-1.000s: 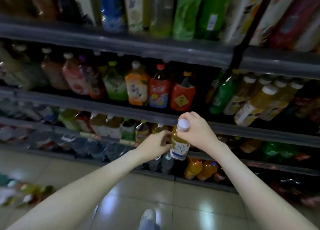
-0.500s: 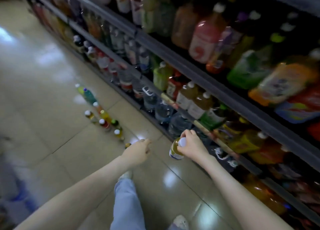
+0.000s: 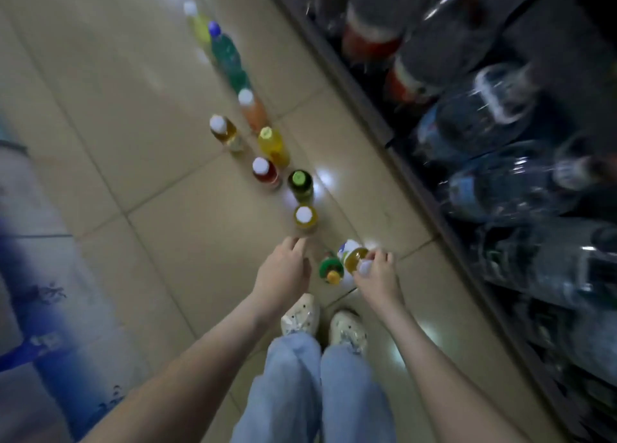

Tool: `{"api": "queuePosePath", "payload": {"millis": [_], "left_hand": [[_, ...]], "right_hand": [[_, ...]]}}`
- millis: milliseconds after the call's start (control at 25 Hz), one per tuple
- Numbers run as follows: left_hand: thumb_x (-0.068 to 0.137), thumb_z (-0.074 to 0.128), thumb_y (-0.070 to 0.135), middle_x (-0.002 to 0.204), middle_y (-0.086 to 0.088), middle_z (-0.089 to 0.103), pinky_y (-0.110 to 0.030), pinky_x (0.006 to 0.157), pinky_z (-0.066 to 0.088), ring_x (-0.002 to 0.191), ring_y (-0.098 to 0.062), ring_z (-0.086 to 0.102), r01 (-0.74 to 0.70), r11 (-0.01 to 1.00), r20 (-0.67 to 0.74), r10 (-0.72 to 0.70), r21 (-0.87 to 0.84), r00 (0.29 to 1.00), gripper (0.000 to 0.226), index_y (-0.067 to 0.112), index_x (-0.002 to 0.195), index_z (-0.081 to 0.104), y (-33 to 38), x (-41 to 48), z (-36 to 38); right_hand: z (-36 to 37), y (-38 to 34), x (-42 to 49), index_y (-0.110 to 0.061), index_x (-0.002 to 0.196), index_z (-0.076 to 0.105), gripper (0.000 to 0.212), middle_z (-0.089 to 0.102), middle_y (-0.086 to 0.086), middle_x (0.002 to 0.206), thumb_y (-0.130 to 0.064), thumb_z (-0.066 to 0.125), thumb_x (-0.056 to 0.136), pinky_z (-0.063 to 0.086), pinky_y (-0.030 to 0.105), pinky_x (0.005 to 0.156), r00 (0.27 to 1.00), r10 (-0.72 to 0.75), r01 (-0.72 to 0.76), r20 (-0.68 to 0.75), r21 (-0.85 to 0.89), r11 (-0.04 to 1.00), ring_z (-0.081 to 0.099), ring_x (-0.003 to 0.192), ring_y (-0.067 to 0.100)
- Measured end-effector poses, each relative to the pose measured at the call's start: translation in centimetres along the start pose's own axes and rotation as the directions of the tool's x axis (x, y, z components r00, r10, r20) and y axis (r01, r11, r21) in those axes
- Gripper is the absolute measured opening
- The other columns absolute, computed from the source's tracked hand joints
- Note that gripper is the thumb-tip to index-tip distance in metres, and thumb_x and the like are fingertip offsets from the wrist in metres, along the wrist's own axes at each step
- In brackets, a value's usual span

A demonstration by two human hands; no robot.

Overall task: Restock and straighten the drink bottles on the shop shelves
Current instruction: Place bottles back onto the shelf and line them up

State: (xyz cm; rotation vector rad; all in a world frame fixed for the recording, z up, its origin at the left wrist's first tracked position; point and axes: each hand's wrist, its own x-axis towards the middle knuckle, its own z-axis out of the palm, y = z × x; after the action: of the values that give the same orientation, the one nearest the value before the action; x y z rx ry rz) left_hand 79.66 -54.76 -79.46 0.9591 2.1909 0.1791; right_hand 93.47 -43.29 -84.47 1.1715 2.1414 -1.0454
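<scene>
right hand [image 3: 377, 275] grips amber tea bottle [image 3: 354, 258] by its cap over floor [image 3: 133, 142], left hand [image 3: 283, 269] loose, holding nothing.

My right hand [image 3: 379, 277] holds amber bottle [image 3: 355, 257], white cap; at its 11 o'clock, dark bottle [image 3: 300, 183], green cap.

Both arms reach down; left hand [image 3: 283, 270] loosely curled, right hand [image 3: 378, 275] grips bottle [image 3: 353, 256].

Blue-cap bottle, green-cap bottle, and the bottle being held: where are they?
blue-cap bottle [image 3: 226, 55], head view, on its green body.
green-cap bottle [image 3: 298, 178], head view, on its cap.
held bottle [image 3: 354, 255], head view, on its amber shoulder.
</scene>
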Motion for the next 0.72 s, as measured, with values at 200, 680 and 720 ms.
{"api": "queuePosePath", "payload": {"millis": [200, 680, 720], "left_hand": [[0.092, 0.047, 0.015, 0.134, -0.008, 0.047, -0.040, 0.087, 0.046, 0.117, -0.029, 0.049, 0.047, 0.998, 0.013, -0.047, -0.046, 0.999, 0.048, 0.016, 0.139, 0.041, -4.1, 6.6, 7.8], [0.092, 0.049, 0.014, 0.134, -0.007, 0.047, -0.034, 0.091, 0.041, 0.119, -0.028, 0.050, -0.011, 0.982, 0.058, 0.022, -0.187, 0.998, 0.048, 0.017, 0.140, 0.041, 4.7, 1.4, -11.1], [0.091, 0.050, 0.013, 0.133, -0.008, 0.049, -0.033, 0.092, 0.041, 0.118, -0.027, 0.051, -0.034, 0.971, 0.031, 0.042, -0.236, 0.999, 0.048, 0.017, 0.138, 0.042, 6.3, 0.4, -15.2]], "right_hand": [[5.9, 3.5, 9.3, 0.007, 0.113, 0.056, 0.030, 0.051, 0.023, 0.112, 0.003, 0.044, 0.086, 0.044, 0.040, 0.081, 0.988, 0.060, -0.089, -0.142, -0.207, 0.974, 0.052, 0.099, 0.039], [-11.3, -7.8, -3.6, -0.014, 0.137, 0.043, 0.054, 0.044, 0.001, 0.134, -0.021, 0.066, 0.088, 0.045, 0.028, 0.096, 0.972, 0.065, 0.049, -0.225, 0.468, 0.883, 0.048, 0.122, 0.016], [-14.4, -10.5, -6.1, -0.014, 0.135, 0.045, 0.051, 0.046, -0.001, 0.129, -0.018, 0.066, 0.088, 0.047, 0.023, 0.091, 0.962, 0.035, 0.110, -0.270, 0.501, 0.859, 0.049, 0.119, 0.014]]}}
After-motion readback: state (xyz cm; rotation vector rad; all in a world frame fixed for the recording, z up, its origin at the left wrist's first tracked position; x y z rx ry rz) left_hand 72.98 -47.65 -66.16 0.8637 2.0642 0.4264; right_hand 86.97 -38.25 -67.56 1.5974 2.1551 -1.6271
